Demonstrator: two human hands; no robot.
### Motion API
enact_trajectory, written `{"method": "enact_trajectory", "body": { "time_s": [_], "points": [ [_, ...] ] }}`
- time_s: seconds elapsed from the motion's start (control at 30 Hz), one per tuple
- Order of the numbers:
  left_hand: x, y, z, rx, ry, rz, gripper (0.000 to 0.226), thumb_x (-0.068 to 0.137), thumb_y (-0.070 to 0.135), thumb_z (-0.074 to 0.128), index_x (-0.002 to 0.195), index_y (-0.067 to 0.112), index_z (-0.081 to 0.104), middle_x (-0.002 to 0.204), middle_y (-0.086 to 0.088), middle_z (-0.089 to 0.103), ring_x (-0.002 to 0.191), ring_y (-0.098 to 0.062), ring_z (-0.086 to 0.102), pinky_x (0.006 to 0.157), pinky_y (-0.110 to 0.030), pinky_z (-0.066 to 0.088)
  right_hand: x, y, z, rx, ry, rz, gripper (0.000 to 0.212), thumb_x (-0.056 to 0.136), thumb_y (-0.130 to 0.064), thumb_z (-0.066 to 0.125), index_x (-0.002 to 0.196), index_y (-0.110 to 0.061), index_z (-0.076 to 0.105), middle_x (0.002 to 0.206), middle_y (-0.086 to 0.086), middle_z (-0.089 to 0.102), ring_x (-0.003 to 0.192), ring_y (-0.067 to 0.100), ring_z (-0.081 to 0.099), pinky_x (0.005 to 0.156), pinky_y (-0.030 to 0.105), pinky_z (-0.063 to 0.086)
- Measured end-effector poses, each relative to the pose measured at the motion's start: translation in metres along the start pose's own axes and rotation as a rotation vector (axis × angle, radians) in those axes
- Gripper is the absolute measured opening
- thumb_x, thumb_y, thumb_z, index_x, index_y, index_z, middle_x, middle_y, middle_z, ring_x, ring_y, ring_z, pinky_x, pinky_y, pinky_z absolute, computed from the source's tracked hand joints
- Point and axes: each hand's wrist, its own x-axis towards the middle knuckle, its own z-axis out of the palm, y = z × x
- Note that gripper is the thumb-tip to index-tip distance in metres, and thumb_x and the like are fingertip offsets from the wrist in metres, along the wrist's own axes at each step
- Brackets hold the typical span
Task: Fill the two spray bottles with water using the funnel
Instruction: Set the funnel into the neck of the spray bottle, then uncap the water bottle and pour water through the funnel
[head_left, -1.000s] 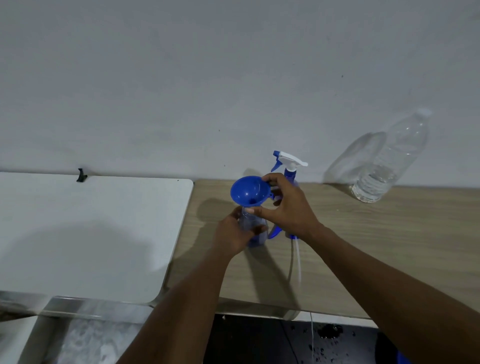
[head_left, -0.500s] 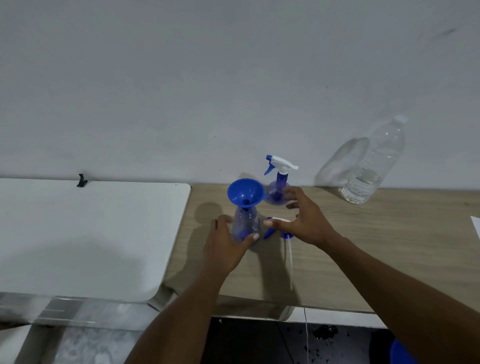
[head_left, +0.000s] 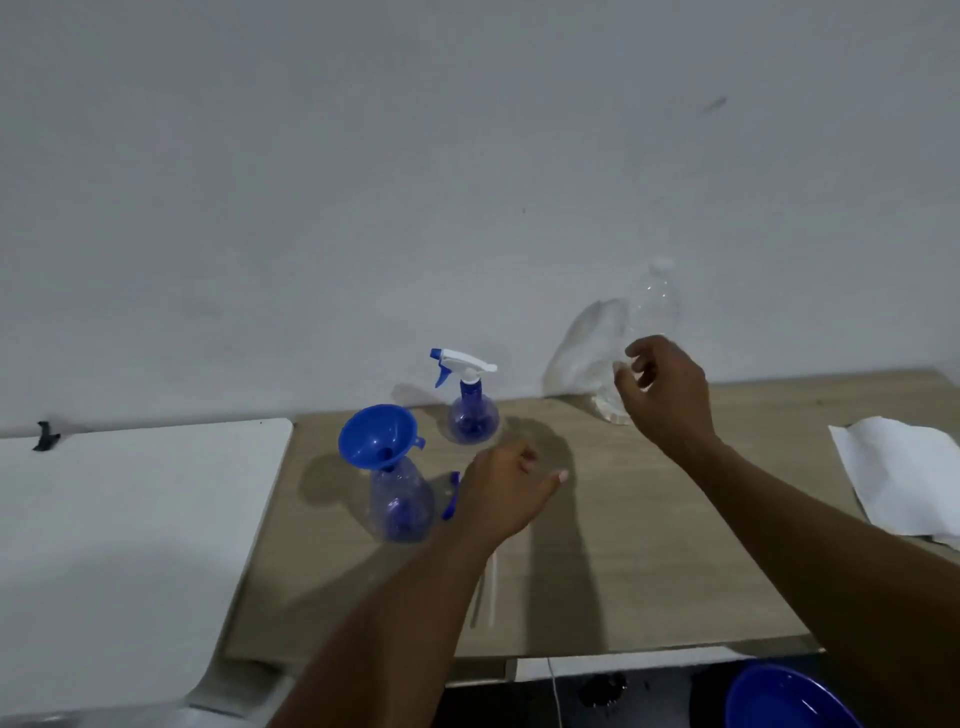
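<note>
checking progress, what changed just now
The left hand let go of the open spray bottle and drifted right. The right hand left the funnel and reached right toward the water bottle. The funnel stays in the open spray bottle; the capped spray bottle stayed put.

Plain home-like room: wooden table (head_left: 649, 545) against white wall (head_left: 467, 156).

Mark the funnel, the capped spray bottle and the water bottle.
funnel (head_left: 371, 436), head view, inside of its blue bowl.
capped spray bottle (head_left: 472, 418), head view, round blue body.
water bottle (head_left: 655, 301), head view, clear upper body, blurred.
</note>
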Motion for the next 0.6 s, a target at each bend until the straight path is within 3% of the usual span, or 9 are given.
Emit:
{"method": "enact_trajectory", "body": {
  "time_s": [0.13, 0.27, 0.4, 0.47, 0.53, 0.57, 0.6],
  "points": [
    [0.058, 0.058, 0.021, -0.066, -0.073, 0.011, 0.060, 0.070, 0.056, 0.076, 0.122, 0.031, 0.058, 0.124, 0.008, 0.061, 0.113, -0.014, 0.058, 0.096, -0.034, 0.050, 0.066, 0.011, -0.029, -0.021, 0.144, 0.009, 0.043, 0.089, -0.037, 0.066, 0.126, -0.023, 0.049, 0.121, 0.005, 0.050, 0.105, 0.023, 0.059, 0.082, 0.040, 0.053],
    [0.104, 0.100, 0.044, -0.131, -0.083, -0.006, 0.089, 0.070, 0.052, 0.083, 0.144, 0.025, 0.041, 0.144, 0.003, 0.048, 0.129, -0.019, 0.049, 0.102, -0.033, 0.043, 0.126, 0.026, -0.043, -0.090, -0.084, 0.011, 0.062, 0.089, -0.059, 0.060, 0.141, -0.035, 0.037, 0.135, 0.012, 0.041, 0.125, 0.032, 0.048, 0.099, 0.048, 0.048],
    [0.129, 0.124, 0.060, -0.156, -0.108, 0.000, 0.090, 0.066, 0.048, 0.086, 0.140, 0.024, 0.040, 0.129, 0.012, 0.054, 0.117, -0.011, 0.053, 0.092, -0.027, 0.042, 0.154, 0.032, -0.041, -0.180, -0.346, -0.044, 0.057, 0.090, -0.067, 0.051, 0.130, -0.026, 0.056, 0.123, 0.010, 0.053, 0.112, 0.029, 0.058, 0.094, 0.044, 0.050],
    [0.137, 0.130, 0.066, -0.163, -0.139, -0.051, 0.094, 0.060, 0.062, 0.081, 0.138, 0.030, 0.040, 0.129, 0.011, 0.058, 0.115, -0.014, 0.058, 0.096, -0.033, 0.048, 0.156, 0.030, -0.036, -0.212, -0.322, -0.103, 0.052, 0.093, -0.063, 0.052, 0.119, -0.019, 0.061, 0.113, 0.006, 0.060, 0.100, 0.026, 0.061, 0.081, 0.037, 0.049],
    [0.146, 0.127, 0.073, -0.181, -0.156, -0.116, 0.099, 0.055, 0.085, 0.063, 0.136, 0.030, 0.045, 0.127, 0.009, 0.062, 0.112, -0.015, 0.061, 0.098, -0.038, 0.051, 0.151, 0.025, -0.034, -0.252, -0.264, -0.201, 0.048, 0.094, -0.059, 0.054, 0.112, -0.015, 0.063, 0.105, 0.005, 0.066, 0.095, 0.026, 0.062, 0.074, 0.033, 0.045],
    [0.148, 0.123, 0.074, -0.210, -0.179, -0.146, 0.096, 0.057, 0.088, 0.056, 0.130, 0.026, 0.049, 0.119, 0.011, 0.065, 0.106, -0.011, 0.063, 0.096, -0.036, 0.051, 0.146, 0.023, -0.035, -0.267, -0.250, -0.250, 0.047, 0.094, -0.058, 0.055, 0.110, -0.014, 0.064, 0.103, 0.005, 0.068, 0.092, 0.026, 0.063, 0.072, 0.032, 0.043],
    [0.143, 0.124, 0.070, -0.225, -0.200, -0.158, 0.081, 0.066, 0.079, 0.060, 0.122, 0.021, 0.053, 0.107, 0.017, 0.067, 0.096, -0.003, 0.063, 0.092, -0.031, 0.050, 0.140, 0.020, -0.035, -0.277, -0.242, -0.298, 0.047, 0.094, -0.057, 0.055, 0.109, -0.013, 0.064, 0.102, 0.005, 0.069, 0.090, 0.025, 0.063, 0.070, 0.031, 0.041]
  ]
}}
